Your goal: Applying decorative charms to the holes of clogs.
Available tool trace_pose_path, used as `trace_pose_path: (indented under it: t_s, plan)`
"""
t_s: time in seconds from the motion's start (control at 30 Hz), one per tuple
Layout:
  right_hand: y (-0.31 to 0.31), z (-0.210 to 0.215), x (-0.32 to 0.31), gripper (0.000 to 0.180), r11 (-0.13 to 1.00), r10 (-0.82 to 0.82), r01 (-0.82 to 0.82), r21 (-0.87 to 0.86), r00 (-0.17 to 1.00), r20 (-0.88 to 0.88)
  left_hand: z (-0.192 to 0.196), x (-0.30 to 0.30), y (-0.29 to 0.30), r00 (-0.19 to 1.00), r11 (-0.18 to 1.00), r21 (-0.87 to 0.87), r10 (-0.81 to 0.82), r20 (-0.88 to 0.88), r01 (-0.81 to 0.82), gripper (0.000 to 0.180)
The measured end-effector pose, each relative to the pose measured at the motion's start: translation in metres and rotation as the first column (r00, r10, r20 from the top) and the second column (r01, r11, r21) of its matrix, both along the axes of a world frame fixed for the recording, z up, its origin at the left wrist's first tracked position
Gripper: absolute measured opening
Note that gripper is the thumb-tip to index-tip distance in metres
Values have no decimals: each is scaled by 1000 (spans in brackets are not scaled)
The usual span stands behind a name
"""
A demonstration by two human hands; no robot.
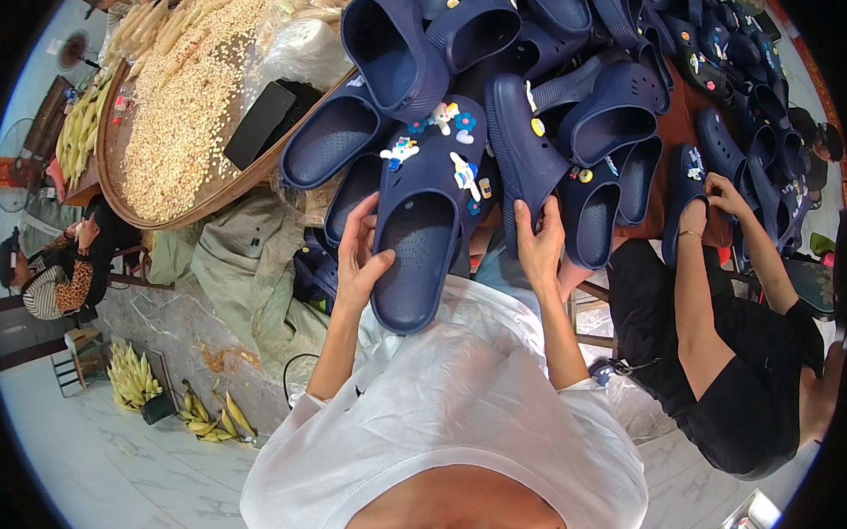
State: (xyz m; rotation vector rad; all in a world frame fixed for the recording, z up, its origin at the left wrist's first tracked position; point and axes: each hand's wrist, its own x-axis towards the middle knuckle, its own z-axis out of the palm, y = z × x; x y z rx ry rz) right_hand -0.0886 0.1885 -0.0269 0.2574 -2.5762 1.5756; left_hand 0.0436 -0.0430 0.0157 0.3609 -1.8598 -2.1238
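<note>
My left hand (356, 262) is closed on the side of a navy clog (415, 250), its thumb over the heel rim. White animal charms and blue flower charms decorate that clog's toe, which points away from me. My right hand (540, 250) grips the heel end of a second navy clog (519, 151), tipped on its side with the sole turned to the left. A yellow round charm (537, 127) shows on its edge. More navy clogs (394, 54) are heaped just beyond both hands, some with charms.
At left, a large round tray (118, 193) holds pale kernels (182, 97) and a black box (270, 119). A co-worker in black (718, 368) handles a clog (684, 194) on my right. Another person (45, 270) sits far left. Corn cobs (132, 376) lie on the floor.
</note>
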Motion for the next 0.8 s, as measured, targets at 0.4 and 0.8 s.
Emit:
trace_pose_path:
  t_s: [0.4,0.8]
  plan:
    - [-27,65,12,28,964,119,-130,-232,991,-63,24,-7,9,987,983,-172,89,137,-64,64]
    - [-77,95,-7,47,959,279,-269,-89,953,121,32,-15,26,944,639,-702,290,-159,-314,38]
